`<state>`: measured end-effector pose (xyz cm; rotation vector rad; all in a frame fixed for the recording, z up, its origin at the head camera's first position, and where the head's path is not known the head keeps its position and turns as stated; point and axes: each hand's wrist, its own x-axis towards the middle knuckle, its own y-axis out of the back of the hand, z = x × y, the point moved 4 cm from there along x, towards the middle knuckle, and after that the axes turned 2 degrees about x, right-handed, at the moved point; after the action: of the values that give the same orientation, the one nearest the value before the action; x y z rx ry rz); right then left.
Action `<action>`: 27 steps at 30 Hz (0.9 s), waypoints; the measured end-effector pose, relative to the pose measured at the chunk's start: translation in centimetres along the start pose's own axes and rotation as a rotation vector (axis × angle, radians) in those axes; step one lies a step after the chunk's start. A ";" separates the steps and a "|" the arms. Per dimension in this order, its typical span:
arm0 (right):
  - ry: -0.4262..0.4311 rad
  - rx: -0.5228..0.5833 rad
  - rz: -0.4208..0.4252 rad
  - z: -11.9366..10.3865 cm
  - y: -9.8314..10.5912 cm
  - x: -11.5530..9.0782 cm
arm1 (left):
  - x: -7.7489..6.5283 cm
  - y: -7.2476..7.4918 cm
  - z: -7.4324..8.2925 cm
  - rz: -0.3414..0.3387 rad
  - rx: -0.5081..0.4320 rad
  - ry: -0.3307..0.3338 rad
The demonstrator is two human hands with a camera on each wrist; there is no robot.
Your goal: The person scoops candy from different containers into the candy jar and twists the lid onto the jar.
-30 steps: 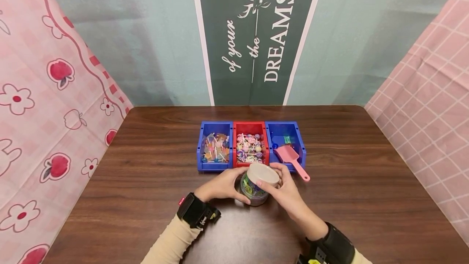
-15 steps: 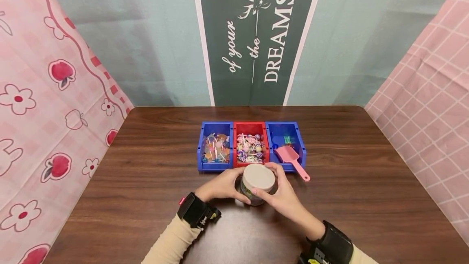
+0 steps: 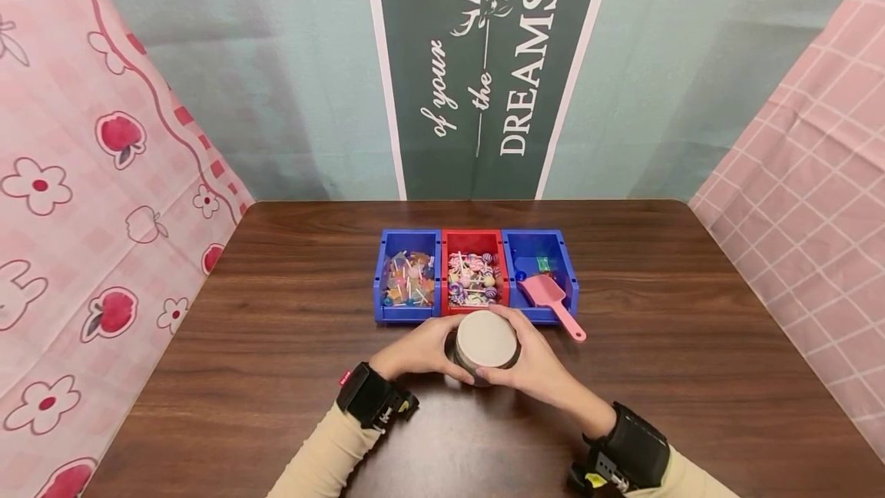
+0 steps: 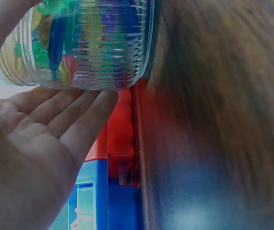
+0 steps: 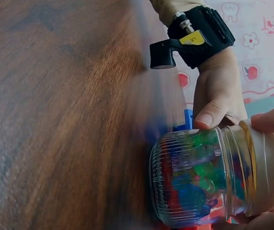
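A clear ribbed jar (image 5: pixel 187 177) stands upright on the table, filled with colourful see-through pieces. On its mouth sits a cream lid (image 3: pixel 487 338), level in the head view. My left hand (image 3: pixel 419 349) holds the jar's body from the left, thumb on the near side and fingers round the far side. From the right, my right hand (image 3: pixel 538 361) grips the lid by its rim, thumb in front and fingers behind. In the right wrist view a bit of jar neck shows below the lid (image 5: pixel 265 167).
Just behind the jar stand three joined bins: a blue bin (image 3: pixel 382 275) of wrapped sweets, a red bin (image 3: pixel 472 240) of lollipops and a blue bin (image 3: pixel 568 271) with a few pieces. A pink scoop (image 3: pixel 546 292) lies in the right bin, its handle over the front edge.
The lid was tilted over the open jar with its contents showing; it has come down level onto the mouth. My right hand moved left and down with it. The left hand has stayed put.
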<state>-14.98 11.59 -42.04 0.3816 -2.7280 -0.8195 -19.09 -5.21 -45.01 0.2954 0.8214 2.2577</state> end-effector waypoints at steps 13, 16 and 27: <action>0.028 -0.069 -0.012 -0.1 -0.3 0.2 | 0.1 -0.1 -0.1 0.003 -0.002 -0.014; 0.018 -0.085 -0.012 -0.1 -0.4 0.1 | 0.1 -0.1 -0.1 0.000 0.002 -0.011; -0.022 -0.208 -0.004 -1.0 -0.7 0.5 | 0.1 0.0 -0.1 -0.016 -0.004 -0.001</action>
<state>-15.05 10.40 -41.53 0.3354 -2.6285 -1.1022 -19.16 -5.19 -45.12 0.2871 0.8156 2.2436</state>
